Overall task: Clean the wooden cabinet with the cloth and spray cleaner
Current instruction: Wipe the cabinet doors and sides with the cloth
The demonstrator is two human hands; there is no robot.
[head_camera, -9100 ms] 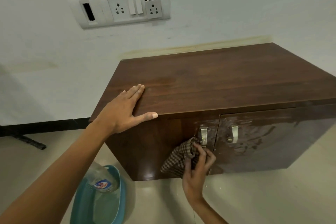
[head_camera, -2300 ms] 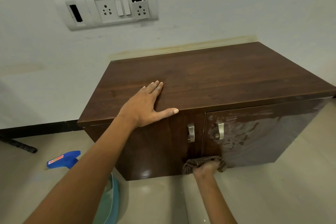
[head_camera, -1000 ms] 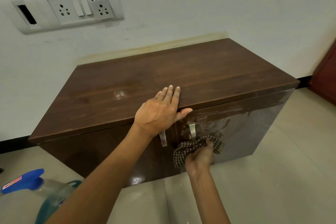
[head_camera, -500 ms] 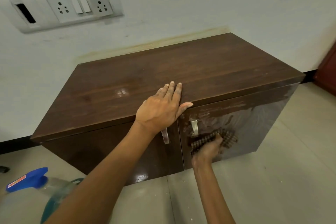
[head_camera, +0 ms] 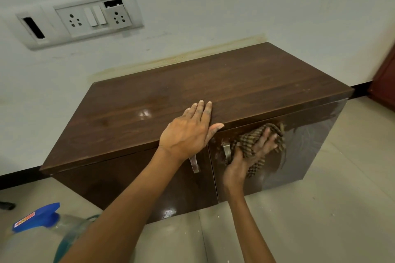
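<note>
A low dark wooden cabinet [head_camera: 245,83] with two doors and metal handles stands against the white wall. My left hand [head_camera: 188,130] lies flat on the front edge of its top, fingers together, holding nothing. My right hand [head_camera: 245,160] presses a brown checked cloth [head_camera: 256,139] against the upper part of the right door, just right of its handle [head_camera: 227,152]. That door shows wet smears. The spray cleaner [head_camera: 36,218], a clear bottle with a blue head, stands on the floor at the lower left.
A teal basin rim [head_camera: 64,243] shows behind the bottle at the lower left. A switch and socket panel [head_camera: 85,19] is on the wall above. A reddish wooden piece [head_camera: 384,83] stands at the right edge. Pale tiled floor surrounds the cabinet.
My right hand has carried the cloth from the bottom edge near the handles up and right across the right door. My left hand has slid right along the top edge.
</note>
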